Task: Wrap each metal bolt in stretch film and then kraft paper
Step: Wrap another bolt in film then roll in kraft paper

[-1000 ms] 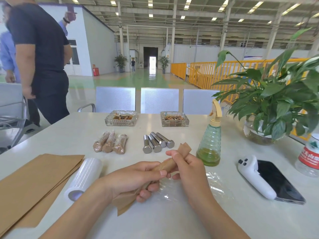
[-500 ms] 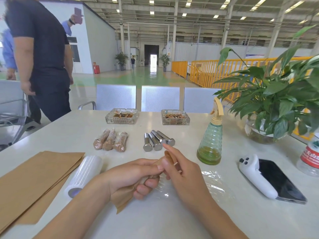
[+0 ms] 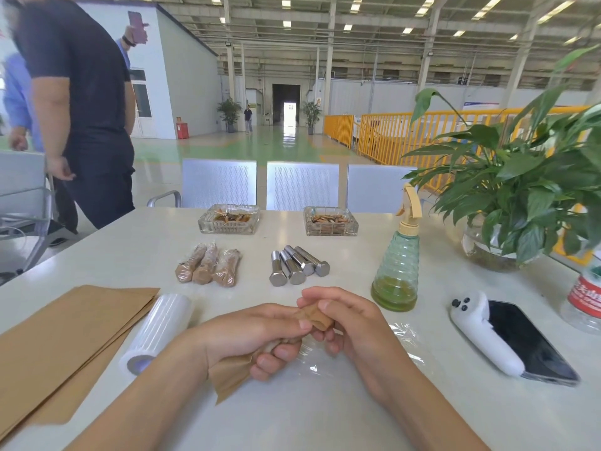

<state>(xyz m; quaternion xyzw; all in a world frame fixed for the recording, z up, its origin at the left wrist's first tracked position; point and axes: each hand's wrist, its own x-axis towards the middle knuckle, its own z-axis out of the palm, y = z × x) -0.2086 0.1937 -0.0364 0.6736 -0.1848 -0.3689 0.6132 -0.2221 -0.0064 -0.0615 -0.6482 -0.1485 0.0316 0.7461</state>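
Both hands hold one bolt rolled in kraft paper [image 3: 317, 317] above the white table [image 3: 325, 411]. My left hand [image 3: 257, 336] grips its lower part, and loose paper sticks out below the fist. My right hand [image 3: 344, 317] pinches the upper end, which is folded down. Several bare metal bolts [image 3: 297, 265] lie side by side past my hands. Three wrapped bolts [image 3: 208, 266] lie to their left. A stretch film roll [image 3: 156, 333] rests on the edge of a kraft paper stack [image 3: 65, 333] at the left. A loose piece of film [image 3: 403, 340] lies under my right hand.
A green spray bottle [image 3: 398, 258], a white controller [image 3: 484, 333] and a black phone [image 3: 530, 343] lie to the right. A potted plant [image 3: 514, 196] and a water bottle [image 3: 585, 297] stand at the far right. Two glass ashtrays [image 3: 229, 219] sit at the back. A person [image 3: 81, 109] stands at the left.
The paper end that stuck up past my right hand has been folded down over the bolt's tip. My right fingers have closed around that end. The view tilted down slightly.
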